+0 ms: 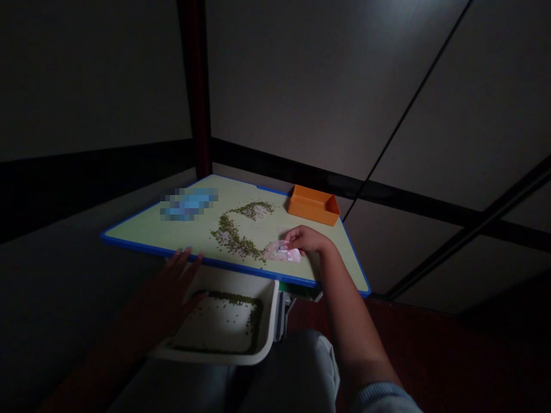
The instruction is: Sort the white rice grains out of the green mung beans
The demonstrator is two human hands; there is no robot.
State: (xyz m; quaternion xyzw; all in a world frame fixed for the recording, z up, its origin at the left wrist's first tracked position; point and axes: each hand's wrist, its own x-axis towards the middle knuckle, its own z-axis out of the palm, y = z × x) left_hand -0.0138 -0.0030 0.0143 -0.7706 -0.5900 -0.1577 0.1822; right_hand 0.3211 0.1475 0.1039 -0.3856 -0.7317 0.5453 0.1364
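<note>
My right hand (305, 238) rests on the pale yellow-green tabletop (198, 235), its fingers closed on a translucent pinkish half-round plastic piece (282, 252). That piece lies nearly flat, its left end at small green beans (236, 245) spread in a curved band mixed with whitish bits. Near the table's front edge, my left hand (178, 281) has its fingers spread, fingertips by the blue rim. It is in shadow and holds nothing. Under that edge is a white plastic bin (269, 338), with more green beans gathered along its inner sides and a few scattered on its floor.
An orange rectangular box (314, 205) stands at the table's far right corner. A blurred-out blue item (189, 205) lies at the far left. Pale wall panels (275, 86) rise behind and beside the table, with a dark red post (196, 86) at the corner.
</note>
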